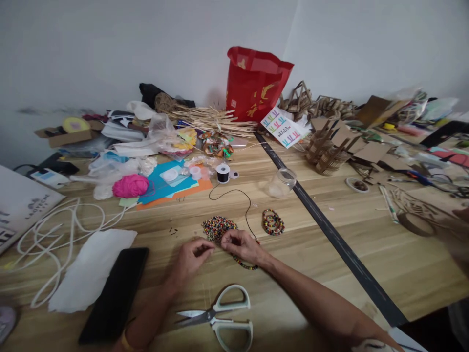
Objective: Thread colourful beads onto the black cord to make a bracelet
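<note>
My left hand (192,256) is closed in a pinch beside a heap of small multicoloured beads (216,226). Whatever its fingertips hold is too small to make out. My right hand (242,245) is closed too, its fingertips close to the left ones, gripping a beaded cord (246,266) whose strung part curves out below the palm. Black cord (249,205) runs from a spool (223,173) down to the right wrist. Finished-looking bead loops (273,222) lie stacked right of the heap. Scissors (212,315) with white handles lie spread in front of me.
At left are a black phone (114,296), torn white paper (93,269) and white cord (54,230). Pink yarn (131,186) and coloured sheets lie behind. A clear jar (282,183) stands near a dark strip (330,244). Beyond are a red bag (252,88) and small woven baskets (326,151).
</note>
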Demonstrator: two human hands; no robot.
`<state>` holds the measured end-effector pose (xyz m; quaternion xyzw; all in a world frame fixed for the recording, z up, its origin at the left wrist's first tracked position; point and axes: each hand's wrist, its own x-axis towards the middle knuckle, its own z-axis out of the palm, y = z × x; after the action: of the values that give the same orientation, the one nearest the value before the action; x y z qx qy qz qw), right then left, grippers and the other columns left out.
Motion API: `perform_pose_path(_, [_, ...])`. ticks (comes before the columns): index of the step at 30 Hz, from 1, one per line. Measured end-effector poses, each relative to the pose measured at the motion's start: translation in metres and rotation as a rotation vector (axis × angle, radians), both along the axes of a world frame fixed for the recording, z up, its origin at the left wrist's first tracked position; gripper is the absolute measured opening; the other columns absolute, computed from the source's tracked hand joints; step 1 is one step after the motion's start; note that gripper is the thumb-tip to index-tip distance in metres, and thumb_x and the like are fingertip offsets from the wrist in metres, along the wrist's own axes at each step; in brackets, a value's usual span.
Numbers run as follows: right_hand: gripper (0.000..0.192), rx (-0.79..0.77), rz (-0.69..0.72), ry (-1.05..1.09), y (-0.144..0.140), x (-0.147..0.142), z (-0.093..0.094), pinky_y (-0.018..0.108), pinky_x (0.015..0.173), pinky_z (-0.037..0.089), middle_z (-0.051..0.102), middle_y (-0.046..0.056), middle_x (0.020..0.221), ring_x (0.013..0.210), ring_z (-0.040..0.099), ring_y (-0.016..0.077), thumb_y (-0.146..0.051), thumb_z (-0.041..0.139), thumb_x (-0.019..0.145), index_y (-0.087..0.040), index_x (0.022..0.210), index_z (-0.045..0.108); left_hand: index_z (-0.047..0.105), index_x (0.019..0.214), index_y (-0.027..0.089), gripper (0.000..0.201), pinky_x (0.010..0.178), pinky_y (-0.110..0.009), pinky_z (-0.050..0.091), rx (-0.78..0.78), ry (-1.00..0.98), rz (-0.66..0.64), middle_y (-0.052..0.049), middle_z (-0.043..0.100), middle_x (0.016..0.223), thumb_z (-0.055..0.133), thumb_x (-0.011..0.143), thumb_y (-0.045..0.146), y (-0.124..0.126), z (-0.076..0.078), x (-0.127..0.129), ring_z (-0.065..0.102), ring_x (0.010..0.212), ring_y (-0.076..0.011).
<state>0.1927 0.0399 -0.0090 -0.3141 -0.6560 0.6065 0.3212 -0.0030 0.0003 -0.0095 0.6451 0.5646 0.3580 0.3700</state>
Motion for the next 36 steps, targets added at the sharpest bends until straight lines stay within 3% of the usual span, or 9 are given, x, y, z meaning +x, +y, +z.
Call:
perform_pose_path(17, [0.011,0.027,0.060,-0.052,-0.0014,0.0007,-0.0022,0.020,0.054,0.034,0.049,-0.002,0.064,0.058,0.042,0.0094,-0.022,0.056,0.081,-0.015,0.073,0.056,0.074,0.074,0.017,0.012,0.067,-0.026,0.051,-0.094,-0.126,0.040,-0.005,0.073,0.074,0.064,0.070,0.024,0.0004,-0.0035,-0.0021,0.067,0.071,-0.0191])
perform_pose_path(36, [0.006,0.135,0.074,-0.140,-0.0023,0.0017,-0.0033,0.018,0.056,0.036,0.052,-0.002,0.066,0.059,0.045,0.0089,-0.014,0.056,0.080,-0.014,0.075,0.059,0.073,0.070,0.018,0.010,0.067,-0.027,0.051,-0.068,-0.108,0.005,-0.005,0.072,0.071,0.066,0.069,0.024,-0.0003,0.0050,0.0032,0.065,0.069,-0.0189])
